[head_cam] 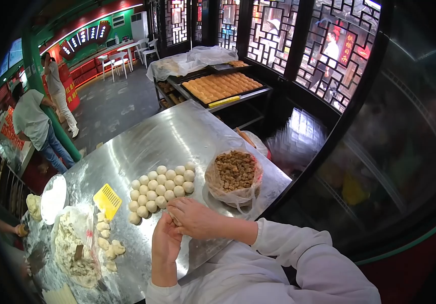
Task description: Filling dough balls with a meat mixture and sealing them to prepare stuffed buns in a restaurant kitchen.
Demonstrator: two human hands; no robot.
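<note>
Near the front edge of the steel table, my left hand (166,236) and my right hand (196,217) are cupped together. Between them is a piece of pale dough (174,219), mostly covered by my fingers. Just beyond my fingertips, rows of round dough balls (161,189) sit close together on the metal. To the right of them stands a bowl lined with clear plastic, heaped with brown diced filling (236,171). Small torn lumps of dough (106,243) lie left of my left hand, below a yellow slotted scraper (107,201).
A floury dough mass (71,247) on plastic lies at the left, beside a white round plate (53,199). Another person's hand (22,230) is at the left edge. Beyond the steel table (157,138), a rack holds a tray of browned pastries (221,85). Lattice windows line the right.
</note>
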